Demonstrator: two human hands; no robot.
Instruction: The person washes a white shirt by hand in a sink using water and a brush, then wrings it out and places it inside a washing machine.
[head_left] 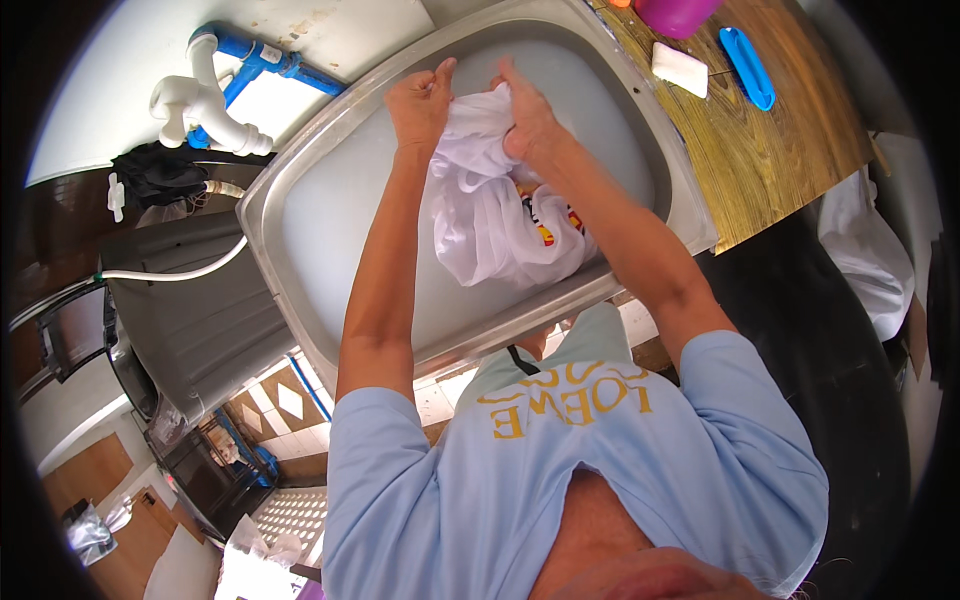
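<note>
A wet white garment (480, 225) with a red, yellow and black print hangs bunched over a grey basin (688, 185). My left hand (420, 103) is closed on its upper left part, thumb pointing up. On the other side, my right hand (530, 112) grips the same bunched top, fingers partly hidden by the cloth. Loose folds spread from between my hands toward the basin's near wall, and the lower folds meet the cloudy water (335, 235). My right forearm covers part of the print.
Right of the basin, a wooden board (780, 150) carries a white bar of soap (680, 70), a blue brush-like piece (747, 68) and a purple container (678, 12). A white tap (205, 105) on blue pipes juts out at left, above a dark grey lidded bin (195, 310) and a white hose (180, 275).
</note>
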